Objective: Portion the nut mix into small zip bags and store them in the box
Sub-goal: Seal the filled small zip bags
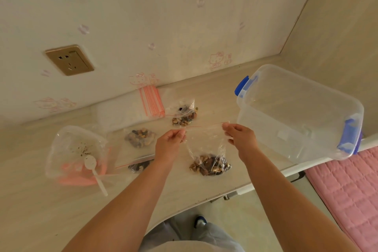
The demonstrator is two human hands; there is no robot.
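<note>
A gold-coloured wall socket sits at the left of the frame on pale wallpaper printed with faint pink cartoon cats and bows. A pink quilted cover fills the lower right corner, beside the edge of the light marbled tabletop. At the bottom centre, below the table edge, a blue-and-white shoe rests on the pale floor.

There is just one camera, worn on the person's head. It looks forward and down, close above the bench, with the wall behind and the floor right below
</note>
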